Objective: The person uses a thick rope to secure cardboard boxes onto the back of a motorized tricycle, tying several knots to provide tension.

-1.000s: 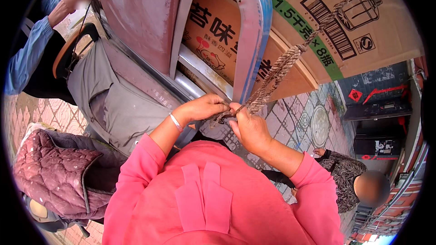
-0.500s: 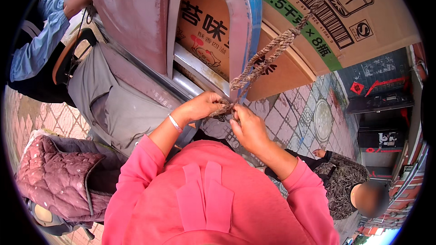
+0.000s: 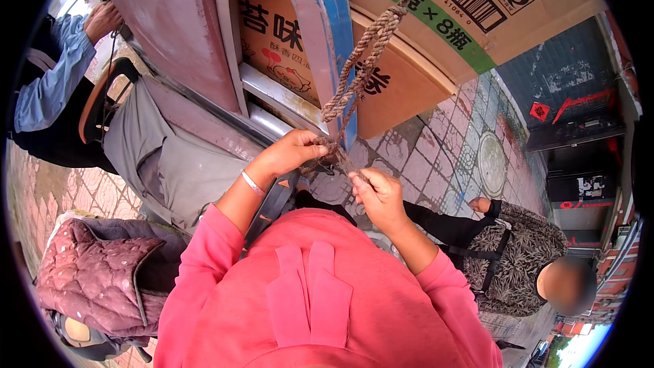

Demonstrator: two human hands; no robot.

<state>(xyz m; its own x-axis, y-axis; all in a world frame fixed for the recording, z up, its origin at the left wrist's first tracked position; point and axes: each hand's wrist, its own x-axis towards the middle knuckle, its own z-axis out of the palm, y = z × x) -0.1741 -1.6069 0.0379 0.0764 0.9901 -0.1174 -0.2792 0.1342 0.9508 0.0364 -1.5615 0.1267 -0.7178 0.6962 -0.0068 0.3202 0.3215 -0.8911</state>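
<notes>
A thick twisted brown rope (image 3: 376, 37) runs down across a large cardboard box (image 3: 545, 0) and loops beside a blue-edged metal frame (image 3: 340, 24). Just below that loop, my left hand (image 3: 289, 152) is closed, its thumb and fingers pinching the rope near a tangled knot. Lower and to the right, my right hand (image 3: 381, 199) grips the rope's frayed end, with a short stretch pulled between both hands. Behind the frame sits an orange-brown carton (image 3: 279, 34) with printed pictures. The exact shape of the knot is partly hidden by my left fingers.
At far left a person in a blue sleeve (image 3: 48, 99) holds the vehicle's edge. A grey cloth (image 3: 146, 143) drapes beside it, and a maroon quilted cover (image 3: 92, 269) lies below. Another person in a patterned top (image 3: 514, 252) is at right, on paving with a round manhole cover (image 3: 492, 167).
My right hand has moved away from my left, drawing the rope end out between them. The view has shifted, so boxes and frame sit further left. More of the person at right now shows.
</notes>
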